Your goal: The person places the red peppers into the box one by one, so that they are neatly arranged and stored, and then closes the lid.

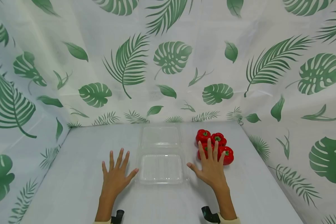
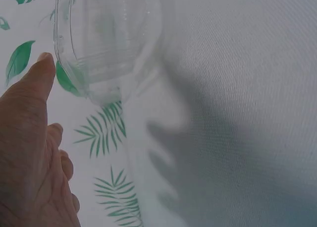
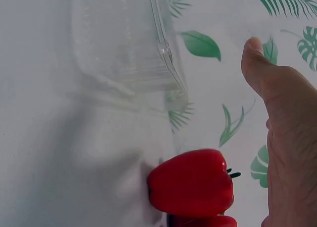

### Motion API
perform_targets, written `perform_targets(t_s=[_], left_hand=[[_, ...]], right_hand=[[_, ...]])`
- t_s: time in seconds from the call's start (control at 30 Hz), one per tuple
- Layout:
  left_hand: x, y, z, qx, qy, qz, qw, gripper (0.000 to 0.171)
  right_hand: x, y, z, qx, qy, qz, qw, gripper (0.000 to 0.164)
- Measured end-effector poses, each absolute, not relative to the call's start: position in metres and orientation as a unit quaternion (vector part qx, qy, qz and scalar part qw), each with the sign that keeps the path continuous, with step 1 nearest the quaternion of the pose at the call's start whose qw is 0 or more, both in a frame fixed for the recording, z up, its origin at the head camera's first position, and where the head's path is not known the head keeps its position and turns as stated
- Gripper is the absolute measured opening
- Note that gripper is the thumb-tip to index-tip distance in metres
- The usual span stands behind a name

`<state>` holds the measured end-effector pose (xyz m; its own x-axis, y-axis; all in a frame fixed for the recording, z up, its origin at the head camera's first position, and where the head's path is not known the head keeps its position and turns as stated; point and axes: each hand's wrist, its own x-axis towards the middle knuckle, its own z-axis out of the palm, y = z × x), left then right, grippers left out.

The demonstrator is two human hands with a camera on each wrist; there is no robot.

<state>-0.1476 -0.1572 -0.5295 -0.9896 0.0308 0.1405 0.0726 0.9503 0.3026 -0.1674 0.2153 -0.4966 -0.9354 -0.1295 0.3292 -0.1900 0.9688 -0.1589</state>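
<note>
A clear plastic clamshell container (image 1: 161, 168) lies opened out on the table, its lid (image 1: 160, 136) folded back toward the wall. Left of it my left hand (image 1: 115, 180) hovers with fingers spread and holds nothing; its thumb is near the container's side. On the other side, my right hand (image 1: 212, 171) is also spread and holds nothing. Its fingers overlap a cluster of several red bell peppers (image 1: 227, 155) in the head view, partly hiding some of them. The right wrist view shows one red bell pepper (image 3: 193, 183) with a green stem, below the container (image 3: 124, 43).
The white table (image 1: 72, 193) ends at a leaf-patterned sheet (image 1: 140, 105) hung behind it and along both sides. A dark wrist mount (image 1: 210, 214) shows at my right wrist, another (image 1: 118, 216) at my left.
</note>
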Motion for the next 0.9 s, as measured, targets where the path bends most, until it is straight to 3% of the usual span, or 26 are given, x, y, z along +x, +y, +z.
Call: perform_targets(t_s=[0.23,0.43,0.63,0.73,0.9], left_hand=[[-0.144,-0.153,-0.530,-0.023,-0.983,-0.170,0.071,0.090],[-0.142,-0.147,-0.540,-0.038,-0.971,-0.218,0.091,0.089],[-0.139,-0.141,-0.546,-0.051,-0.944,-0.322,0.046,0.088],[-0.138,-0.139,-0.550,-0.064,-0.926,-0.370,0.025,0.089],[-0.134,-0.134,-0.554,-0.089,-0.898,-0.431,0.008,0.093]], right_hand=[[-0.165,0.220,-0.494,0.063,-0.974,0.115,0.187,0.102],[-0.165,0.227,-0.489,0.026,-0.957,0.148,0.247,0.098],[-0.169,0.240,-0.488,-0.033,-0.925,0.196,0.325,0.085],[-0.169,0.247,-0.489,-0.080,-0.913,0.231,0.325,0.080],[-0.170,0.258,-0.497,-0.157,-0.898,0.304,0.276,0.078]])
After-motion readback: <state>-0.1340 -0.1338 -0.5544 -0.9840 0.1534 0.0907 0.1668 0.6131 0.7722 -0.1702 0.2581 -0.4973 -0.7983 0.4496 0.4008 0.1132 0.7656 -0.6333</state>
